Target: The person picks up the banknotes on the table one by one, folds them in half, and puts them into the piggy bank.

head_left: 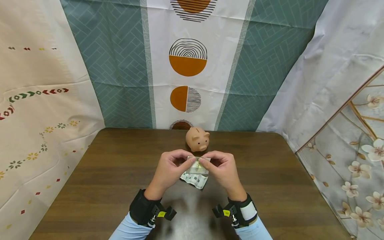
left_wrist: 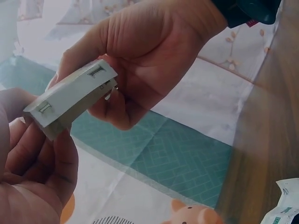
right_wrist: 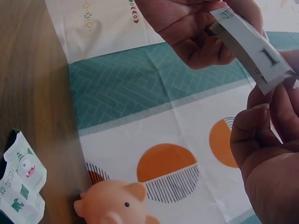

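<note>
1. Paper (head_left: 198,169), pale, printed and folded, is held above the counter (head_left: 120,186), in front of the person; seen from the left wrist, a white panel with a dark mark near each end lies over a greyer layer.
2. The left hand (head_left: 172,166) has its grip on one end of the paper, pinching it with the thumb on the side nearest the person and fingers behind.
3. The right hand (head_left: 224,167) pinches the other end in much the same way, the two thumbs pointing towards each other near the top edge.
4. Just below the paper in the head view lies a crumpled slip (head_left: 196,180) on the counter, partly covered by it; the right wrist view shows green lettering and a cartoon face. I cannot tell whether it is paper or a wrapper.
5. Near the far edge, just beyond the hands, stands a peach-coloured piggy bank (head_left: 197,139), slot on top, snout towards the person.
6. Both wrists wear black straps (head_left: 141,208) over light blue sleeves (head_left: 129,230).
7. Behind the counter hangs a teal-and-white cloth (head_left: 120,60) with orange half-circles.
</note>
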`<state>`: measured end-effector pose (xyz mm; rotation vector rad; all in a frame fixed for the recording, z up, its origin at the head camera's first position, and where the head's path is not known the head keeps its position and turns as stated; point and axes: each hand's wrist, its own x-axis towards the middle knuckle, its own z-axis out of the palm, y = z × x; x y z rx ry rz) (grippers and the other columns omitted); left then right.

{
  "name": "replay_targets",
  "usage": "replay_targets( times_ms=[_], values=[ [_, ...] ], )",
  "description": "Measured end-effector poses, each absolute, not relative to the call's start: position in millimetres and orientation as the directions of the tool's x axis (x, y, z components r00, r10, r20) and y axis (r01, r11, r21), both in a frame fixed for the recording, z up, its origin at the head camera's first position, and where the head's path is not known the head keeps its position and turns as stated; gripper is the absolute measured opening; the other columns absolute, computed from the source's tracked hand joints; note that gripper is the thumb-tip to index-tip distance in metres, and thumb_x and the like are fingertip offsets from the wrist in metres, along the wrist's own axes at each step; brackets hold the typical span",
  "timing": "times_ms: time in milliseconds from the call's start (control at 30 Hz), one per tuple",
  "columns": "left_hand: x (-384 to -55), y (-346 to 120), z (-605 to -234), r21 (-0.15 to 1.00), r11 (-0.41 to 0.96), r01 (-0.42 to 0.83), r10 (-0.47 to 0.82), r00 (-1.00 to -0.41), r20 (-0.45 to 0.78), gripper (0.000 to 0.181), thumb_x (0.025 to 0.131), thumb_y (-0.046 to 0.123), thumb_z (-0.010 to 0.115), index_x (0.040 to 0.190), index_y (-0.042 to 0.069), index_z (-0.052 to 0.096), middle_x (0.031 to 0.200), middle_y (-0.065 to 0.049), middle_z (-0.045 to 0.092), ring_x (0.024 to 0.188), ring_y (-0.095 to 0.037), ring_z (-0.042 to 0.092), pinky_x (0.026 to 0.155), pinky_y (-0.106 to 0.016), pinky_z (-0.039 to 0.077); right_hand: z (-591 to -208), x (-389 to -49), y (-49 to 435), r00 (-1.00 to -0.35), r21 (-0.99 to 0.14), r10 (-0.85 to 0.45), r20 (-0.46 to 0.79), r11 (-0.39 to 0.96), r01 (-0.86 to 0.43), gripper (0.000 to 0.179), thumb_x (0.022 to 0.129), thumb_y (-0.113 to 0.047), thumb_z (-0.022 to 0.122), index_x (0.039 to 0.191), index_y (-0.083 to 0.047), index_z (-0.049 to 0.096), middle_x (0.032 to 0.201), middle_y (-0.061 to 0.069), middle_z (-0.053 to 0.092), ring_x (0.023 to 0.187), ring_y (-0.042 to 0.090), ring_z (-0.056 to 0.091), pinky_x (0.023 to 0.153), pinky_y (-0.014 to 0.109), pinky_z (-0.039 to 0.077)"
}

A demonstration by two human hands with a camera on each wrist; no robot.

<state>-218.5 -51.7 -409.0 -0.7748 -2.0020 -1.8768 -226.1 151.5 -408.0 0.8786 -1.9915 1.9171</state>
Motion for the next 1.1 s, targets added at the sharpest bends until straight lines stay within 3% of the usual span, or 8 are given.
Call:
replay_targets(
  times_ms=[733,1100],
  values=[
    [-218.9,-56.2,-407.5,0.829,0.033,0.558,0.179,-0.819,0.544,0.006,0.093,0.003,0.072,0.096,0.004,0.078,0.087,-0.012,0.076,0.067,-0.006,0.06,0.058,-0.024,0.053,-404.6,-224.3,152.5,-0.825,-0.844,-0.198,0.529,-0.025,-0.535,0.004,0.091,0.002,0.073,0.093,0.004,0.076,0.085,-0.006,0.075,0.07,0.008,0.062,0.058,0.023,0.053],
    [-220.4,-57.5,-408.2,0.824,0.012,0.567,0.144,-0.816,0.559,0.005,0.093,0.001,0.073,0.094,0.003,0.078,0.085,-0.015,0.075,0.067,-0.005,0.061,0.059,-0.023,0.053,-404.2,-225.4,153.9,-0.828,-0.843,-0.177,0.532,-0.02,-0.537,0.007,0.092,0.0,0.073,0.094,0.007,0.075,0.084,-0.007,0.073,0.066,0.007,0.057,0.055,0.022,0.049]
  ],
)
